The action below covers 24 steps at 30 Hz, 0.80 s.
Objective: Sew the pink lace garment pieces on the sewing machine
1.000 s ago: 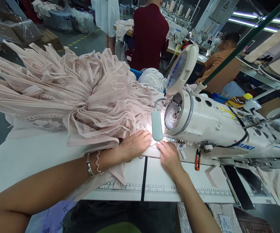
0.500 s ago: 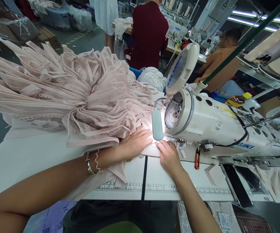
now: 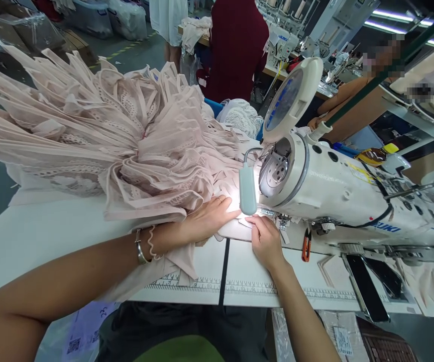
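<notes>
My left hand (image 3: 210,217) lies flat on pale pink fabric at the edge of a large pile of pale pink lace-trimmed garments (image 3: 164,143). Its fingers are stretched out, with the thumb reaching right. Just right of it, my right hand (image 3: 267,241) is closed, thumb and fingertips pinching the edge of a pale fabric piece (image 3: 242,220) in bright light. Both hands are in front of the needle area of a white sewing machine (image 3: 322,186). A small grey-green lamp (image 3: 247,191) hangs above the fingertips and hides part of the fabric and the needle.
Orange thread snips (image 3: 306,246) lie right of my right hand. Farther right, a phone (image 3: 365,286) rests near small fabric pieces (image 3: 332,271). A ruler strip (image 3: 250,291) runs along the table's front edge. Behind the machine, a person in dark red (image 3: 237,50) is turned away.
My left hand's fingers have drawn back a little and its thumb now points right toward the right fingertips. My right hand stays pinched at the fabric. The view has shifted slightly.
</notes>
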{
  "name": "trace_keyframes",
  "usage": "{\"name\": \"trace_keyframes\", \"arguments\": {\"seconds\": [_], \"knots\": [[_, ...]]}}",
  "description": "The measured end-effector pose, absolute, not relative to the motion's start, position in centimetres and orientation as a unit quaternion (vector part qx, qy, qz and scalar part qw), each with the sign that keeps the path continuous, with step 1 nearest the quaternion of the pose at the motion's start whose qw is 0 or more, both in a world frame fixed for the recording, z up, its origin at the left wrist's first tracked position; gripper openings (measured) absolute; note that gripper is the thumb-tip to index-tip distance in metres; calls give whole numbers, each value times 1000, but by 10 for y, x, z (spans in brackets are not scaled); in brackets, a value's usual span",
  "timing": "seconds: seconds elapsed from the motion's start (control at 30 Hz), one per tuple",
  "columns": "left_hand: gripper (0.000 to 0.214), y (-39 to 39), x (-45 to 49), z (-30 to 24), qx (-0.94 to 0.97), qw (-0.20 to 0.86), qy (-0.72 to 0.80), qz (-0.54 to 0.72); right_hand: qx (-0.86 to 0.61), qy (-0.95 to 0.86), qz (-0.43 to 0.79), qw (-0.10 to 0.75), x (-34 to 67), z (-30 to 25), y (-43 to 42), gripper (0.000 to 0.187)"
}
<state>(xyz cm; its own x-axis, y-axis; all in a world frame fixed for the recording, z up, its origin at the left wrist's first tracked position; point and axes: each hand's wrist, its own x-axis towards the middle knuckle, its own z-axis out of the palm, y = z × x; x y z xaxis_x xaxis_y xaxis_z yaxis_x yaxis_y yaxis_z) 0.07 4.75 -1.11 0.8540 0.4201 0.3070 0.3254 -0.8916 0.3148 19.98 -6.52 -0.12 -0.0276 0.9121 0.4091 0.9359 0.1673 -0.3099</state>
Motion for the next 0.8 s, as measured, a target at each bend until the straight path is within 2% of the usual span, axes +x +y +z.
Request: {"name": "trace_keyframes", "arguments": {"seconds": [0.17, 0.43, 0.8], "knots": [[15, 49, 1, -5, 954, 165, 168, 185, -619, -720, -22, 313, 199, 3, -65, 34], [22, 45, 3, 3, 971, -9, 51, 232, -555, -758, -14, 343, 196, 9, -64, 38], [23, 39, 4, -2, 976, -10, 68, 205, -583, -743, -1, 329, 197, 6, -64, 39]]}}
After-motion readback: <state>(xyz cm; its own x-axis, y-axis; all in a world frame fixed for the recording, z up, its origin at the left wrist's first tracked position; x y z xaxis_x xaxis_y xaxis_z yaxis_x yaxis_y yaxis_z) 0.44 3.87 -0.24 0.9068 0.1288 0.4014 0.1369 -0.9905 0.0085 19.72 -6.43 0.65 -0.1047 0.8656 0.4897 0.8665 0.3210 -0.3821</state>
